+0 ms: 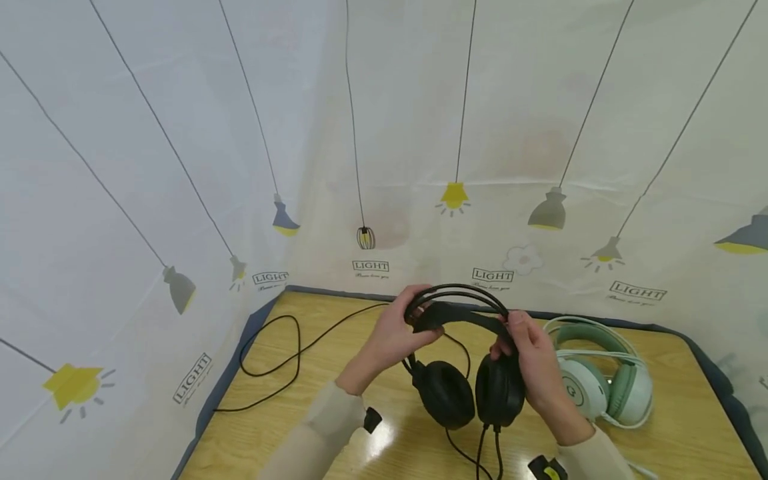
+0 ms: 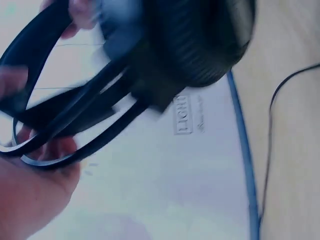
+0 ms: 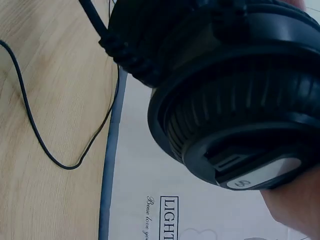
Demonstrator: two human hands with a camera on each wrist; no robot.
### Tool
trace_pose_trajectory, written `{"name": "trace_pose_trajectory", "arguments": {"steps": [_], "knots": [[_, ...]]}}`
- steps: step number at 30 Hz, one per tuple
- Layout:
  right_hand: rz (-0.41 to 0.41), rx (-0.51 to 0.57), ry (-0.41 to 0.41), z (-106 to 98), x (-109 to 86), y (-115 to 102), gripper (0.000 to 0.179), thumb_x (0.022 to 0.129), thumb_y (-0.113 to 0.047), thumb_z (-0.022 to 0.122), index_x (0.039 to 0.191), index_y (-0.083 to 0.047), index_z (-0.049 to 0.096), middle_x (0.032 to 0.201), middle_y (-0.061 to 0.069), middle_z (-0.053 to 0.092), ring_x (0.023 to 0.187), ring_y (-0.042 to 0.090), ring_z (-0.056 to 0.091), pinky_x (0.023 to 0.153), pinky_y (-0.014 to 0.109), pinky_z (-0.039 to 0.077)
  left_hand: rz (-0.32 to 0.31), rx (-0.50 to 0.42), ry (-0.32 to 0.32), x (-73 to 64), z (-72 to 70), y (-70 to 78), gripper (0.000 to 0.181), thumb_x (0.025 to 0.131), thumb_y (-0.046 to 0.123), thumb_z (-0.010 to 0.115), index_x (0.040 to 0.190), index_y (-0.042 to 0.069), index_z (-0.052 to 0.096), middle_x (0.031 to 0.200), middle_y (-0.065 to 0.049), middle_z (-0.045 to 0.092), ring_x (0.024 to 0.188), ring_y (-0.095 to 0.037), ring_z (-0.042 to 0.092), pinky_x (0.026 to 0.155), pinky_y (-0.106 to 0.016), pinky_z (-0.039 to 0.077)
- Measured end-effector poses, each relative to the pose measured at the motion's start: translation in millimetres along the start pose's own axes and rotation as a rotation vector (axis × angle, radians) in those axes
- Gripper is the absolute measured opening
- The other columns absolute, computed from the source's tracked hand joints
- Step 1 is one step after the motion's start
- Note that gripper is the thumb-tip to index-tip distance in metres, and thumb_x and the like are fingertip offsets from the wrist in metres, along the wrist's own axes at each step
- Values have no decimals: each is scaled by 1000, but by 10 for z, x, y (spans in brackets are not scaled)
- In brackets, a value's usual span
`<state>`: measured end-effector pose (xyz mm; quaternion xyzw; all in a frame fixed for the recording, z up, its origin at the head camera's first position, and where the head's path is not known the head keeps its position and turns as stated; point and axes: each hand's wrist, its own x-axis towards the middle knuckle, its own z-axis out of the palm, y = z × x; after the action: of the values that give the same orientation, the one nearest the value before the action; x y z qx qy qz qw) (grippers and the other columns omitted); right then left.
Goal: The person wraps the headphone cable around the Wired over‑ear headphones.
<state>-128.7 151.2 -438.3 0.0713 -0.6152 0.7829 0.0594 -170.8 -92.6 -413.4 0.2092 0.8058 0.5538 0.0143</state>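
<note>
Both hands hold a pair of black headphones point(image 1: 445, 395) up off the wooden table, ear cups hanging down. My left hand point(image 1: 396, 330) grips the left side of the double-wire headband, fingers curled round it and thumb near the inner strap. On the other side, my right hand point(image 1: 536, 360) grips the headband just above the right ear cup point(image 1: 501, 390). The left wrist view shows the left hand point(image 2: 37, 195) round the band, with a blurred ear cup point(image 2: 200, 40) above. An ear cup point(image 3: 240, 115) fills much of the right wrist view, partly hiding the right hand point(image 3: 295, 200).
Mint-green and white headphones point(image 1: 624, 393) lie on the table point(image 1: 678, 400) to the right. A black cable point(image 1: 298, 340) loops over the left side. Behind stands a white cloth backdrop point(image 1: 408, 120) printed with lamps, a dark blue trim point(image 1: 600, 323) along its lower edge.
</note>
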Motion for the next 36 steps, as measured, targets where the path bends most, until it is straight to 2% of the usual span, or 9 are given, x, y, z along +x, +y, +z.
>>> {"name": "trace_pose_trajectory", "arguments": {"steps": [4, 8, 11, 15, 19, 24, 27, 32, 36], "knots": [[-21, -20, -17, -1, -15, -27, 30, 112, -26, 40, 100, -9, 62, 66, -1, 47, 59, 15, 60, 65, 27, 56, 4, 42, -153, 44, -115, 103, 78, 85, 52, 80, 151, 24, 49, 133, -2, 63, 106, -19, 64, 86, -34, 55], [-39, -103, -90, 2, -17, -36, 28, 112, -22, 41, 97, -6, 57, 67, 0, 46, 58, 17, 58, 62, 29, 56, 49, 82, -225, 103, -170, 200, 84, 80, 75, 70, 147, 26, 54, 127, 1, 66, 111, -13, 65, 93, -33, 53], [-39, -179, -135, 10, -19, -40, 25, 112, -20, 43, 97, -4, 53, 69, 1, 47, 59, 19, 58, 62, 31, 57, 44, 153, -282, 138, -159, 266, 75, 83, 68, 73, 144, 27, 56, 116, 4, 68, 106, -10, 65, 92, -33, 53], [-24, -227, -128, 16, -18, -55, 24, 111, -19, 45, 100, 2, 54, 70, 2, 48, 59, 19, 56, 60, 31, 56, 10, 279, -371, 154, -124, 280, 77, 83, 52, 82, 148, 25, 52, 111, 6, 67, 98, -9, 64, 87, -30, 53], [-19, -264, -107, 7, 1, -73, 26, 110, -17, 47, 103, 6, 55, 70, 4, 49, 58, 19, 53, 59, 30, 54, -2, 330, -396, 140, -100, 247, 71, 83, 49, 80, 143, 21, 54, 112, 4, 68, 97, -9, 64, 85, -29, 53], [22, -310, -115, -19, 44, -87, 29, 110, -25, 49, 107, 4, 55, 72, 6, 51, 61, 20, 54, 61, 32, 55, 2, 235, -330, 136, -44, 183, 30, 85, 31, 70, 111, 19, 61, 107, 6, 69, 86, -10, 64, 75, -27, 53], [68, -314, -135, -27, 75, -105, 33, 109, -29, 50, 110, 4, 56, 75, 8, 51, 63, 20, 56, 63, 34, 57, -4, 151, -263, 117, -11, 149, 20, 86, 23, 66, 105, 18, 63, 104, 1, 70, 80, -12, 61, 71, -28, 51], [88, -380, -184, -17, 127, -163, 36, 109, -31, 51, 116, 3, 59, 77, 11, 57, 66, 22, 61, 65, 35, 58, -23, -33, -167, 65, -9, 106, 29, 86, 18, 64, 114, 14, 68, 100, -7, 68, 68, -15, 58, 62, -30, 51], [64, -421, -219, 3, 163, -228, 33, 108, -29, 54, 115, 2, 60, 72, 9, 55, 63, 22, 57, 62, 33, 55, -114, -228, -243, 40, -57, 69, 49, 88, 17, 67, 136, 15, 60, 97, -10, 69, 64, -18, 61, 61, -32, 55]]}}
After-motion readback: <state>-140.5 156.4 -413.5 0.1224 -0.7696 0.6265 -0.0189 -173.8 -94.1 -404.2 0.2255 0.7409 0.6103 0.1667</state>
